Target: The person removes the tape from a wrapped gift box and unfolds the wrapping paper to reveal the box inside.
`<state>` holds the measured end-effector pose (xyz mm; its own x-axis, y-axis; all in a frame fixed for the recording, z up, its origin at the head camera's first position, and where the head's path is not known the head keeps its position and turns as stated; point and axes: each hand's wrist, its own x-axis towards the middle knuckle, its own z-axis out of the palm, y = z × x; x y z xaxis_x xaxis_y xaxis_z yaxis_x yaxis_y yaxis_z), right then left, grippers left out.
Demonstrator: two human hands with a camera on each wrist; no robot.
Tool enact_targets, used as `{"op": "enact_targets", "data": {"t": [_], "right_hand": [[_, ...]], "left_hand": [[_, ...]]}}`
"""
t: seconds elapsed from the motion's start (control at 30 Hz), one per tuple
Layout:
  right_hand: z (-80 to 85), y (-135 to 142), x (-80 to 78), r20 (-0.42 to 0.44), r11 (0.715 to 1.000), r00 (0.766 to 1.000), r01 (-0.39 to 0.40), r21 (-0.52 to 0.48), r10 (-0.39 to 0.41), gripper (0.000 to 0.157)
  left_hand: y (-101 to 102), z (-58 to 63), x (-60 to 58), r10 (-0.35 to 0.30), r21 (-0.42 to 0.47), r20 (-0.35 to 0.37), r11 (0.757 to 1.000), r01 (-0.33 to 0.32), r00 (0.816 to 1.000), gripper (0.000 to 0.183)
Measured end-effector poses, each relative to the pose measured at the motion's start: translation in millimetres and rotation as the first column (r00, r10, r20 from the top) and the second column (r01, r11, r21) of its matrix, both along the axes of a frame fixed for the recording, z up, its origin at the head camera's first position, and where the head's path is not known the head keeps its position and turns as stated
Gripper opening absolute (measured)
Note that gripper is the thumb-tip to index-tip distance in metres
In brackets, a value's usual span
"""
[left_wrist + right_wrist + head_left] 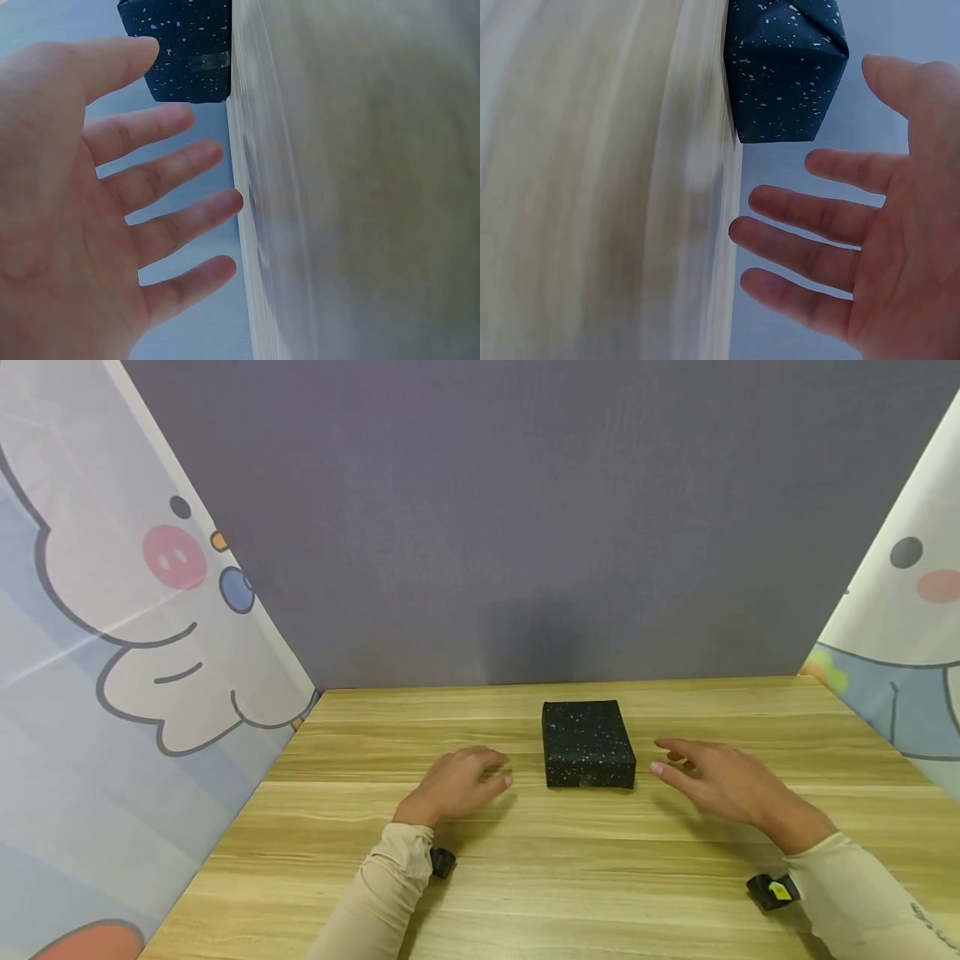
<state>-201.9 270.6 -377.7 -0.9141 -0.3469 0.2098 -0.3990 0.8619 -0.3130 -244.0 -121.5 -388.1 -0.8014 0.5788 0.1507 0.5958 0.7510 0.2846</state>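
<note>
A black box wrapped in white-speckled paper (587,739) lies flat on the wooden table, a little right of the middle. To its left is my left hand (459,783), fingers spread and holding nothing, with a gap between it and the box. My right hand (723,779) is on the other side, palm turned toward the box, also apart from it and holding nothing. In the left wrist view the box's speckled side (191,56) shows a small strip of tape beyond the thumb. Folded paper on the box's end (784,90) appears in the right wrist view.
The wood-grain table (525,877) ends at a grey upright panel (525,527) behind the box. Cartoon-printed sheets flank it, one on the left (97,610) and another at the right (915,635). Small black devices sit at both wrists, the right one (772,891) bearing a yellow mark.
</note>
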Motion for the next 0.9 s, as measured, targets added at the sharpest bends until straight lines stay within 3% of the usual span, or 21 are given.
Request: {"op": "enact_targets", "data": {"t": [0.2,0.43,0.73,0.9], "right_hand": [[-1.3,-4.0,1.3,0.006,1.000,1.000,0.001,-0.025,-0.001,0.054],[-3.3,-14.2,-2.3,0.060,0.999,0.998,0.018,-0.047,-0.015,0.058],[-5.1,-25.1,-13.2,0.070,0.997,0.997,0.024,-0.078,-0.019,0.061],[-4.4,-31.3,-17.6,0.088,0.996,0.996,0.029,-0.086,-0.021,0.064]], "left_hand": [[5.0,-1.5,3.9,0.012,-0.002,0.007,1.000,-0.012,1.000,0.041],[18.7,-4.8,7.0,-0.016,0.024,-0.012,1.000,0.016,1.000,0.038],[27.8,-5.2,8.9,0.010,0.092,0.024,0.996,-0.012,1.000,0.035],[36.0,-5.7,10.9,0.036,0.159,0.097,0.986,-0.051,0.995,0.037]]}}
